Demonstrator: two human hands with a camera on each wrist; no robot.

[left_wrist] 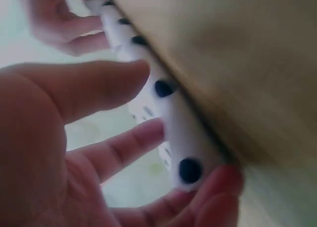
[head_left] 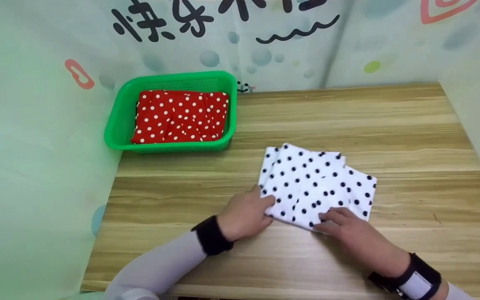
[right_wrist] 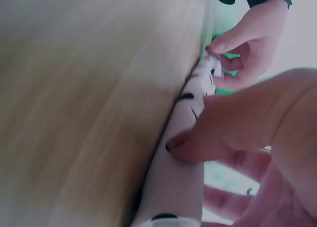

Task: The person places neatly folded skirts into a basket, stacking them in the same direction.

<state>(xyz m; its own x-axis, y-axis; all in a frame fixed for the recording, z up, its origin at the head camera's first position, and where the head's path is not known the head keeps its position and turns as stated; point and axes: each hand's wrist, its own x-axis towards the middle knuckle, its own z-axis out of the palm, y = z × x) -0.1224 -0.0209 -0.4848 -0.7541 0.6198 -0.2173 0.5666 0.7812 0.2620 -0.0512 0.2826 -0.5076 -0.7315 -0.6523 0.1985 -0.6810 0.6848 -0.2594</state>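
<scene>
A folded white cloth with black polka dots (head_left: 296,175) lies on the table, its layers fanned unevenly along the far and right sides. My left hand (head_left: 246,212) grips its near left corner. In the left wrist view, the thumb lies along the folded front edge and the other fingers reach over and around the corner. My right hand (head_left: 352,233) pinches the near edge further right. Its thumb presses the rounded fold of the cloth (right_wrist: 173,187) in the right wrist view, with the fingers bent over the top.
At the back left of the wooden table (head_left: 411,137) stands a green plastic basket (head_left: 167,146). Inside it lies a folded red cloth with white dots (head_left: 181,114). A printed curtain (head_left: 286,62) hangs behind the table, with pale panels at both sides.
</scene>
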